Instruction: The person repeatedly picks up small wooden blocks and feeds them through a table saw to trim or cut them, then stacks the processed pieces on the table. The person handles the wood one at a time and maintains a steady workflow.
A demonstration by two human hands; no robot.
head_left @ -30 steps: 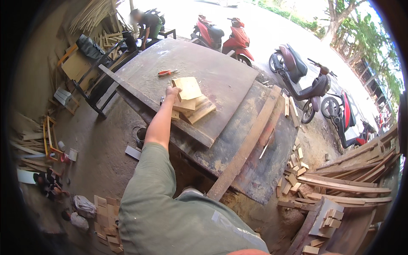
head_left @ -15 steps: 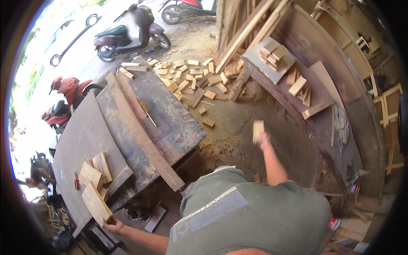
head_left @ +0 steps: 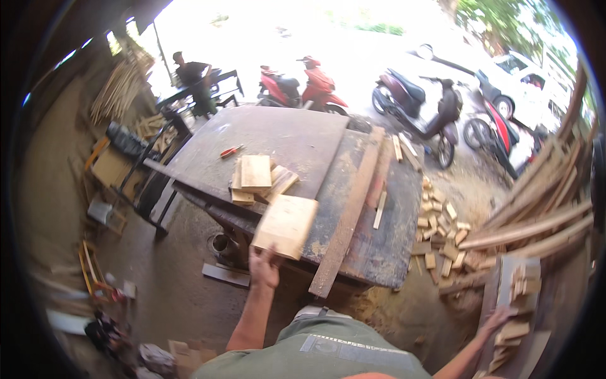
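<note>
My left hand (head_left: 265,270) is closed on the near edge of a pale, flat wooden board (head_left: 287,221), held over the front edge of the workbench (head_left: 259,129). Just beyond it, a small stack of similar wooden boards (head_left: 255,174) lies on the bench, with a red-handled tool (head_left: 231,151) behind. Out to the right, my right hand (head_left: 497,319) reaches over the side bench, beside stacked wooden blocks (head_left: 525,281) and a second pile of blocks (head_left: 511,335). Its fingers are too small and blurred to show whether they grip a block.
A long wooden beam (head_left: 350,218) lies across the bench, its end jutting past the front edge. Loose wood offcuts (head_left: 445,230) cover the ground to the right, near leaning planks (head_left: 530,224). Scooters (head_left: 420,104) stand behind. A person (head_left: 196,82) is at the far left.
My view has swung left toward the workbench. My right hand, which held a small wooden block in the open, is now at the side bench. The left still holds its board.
</note>
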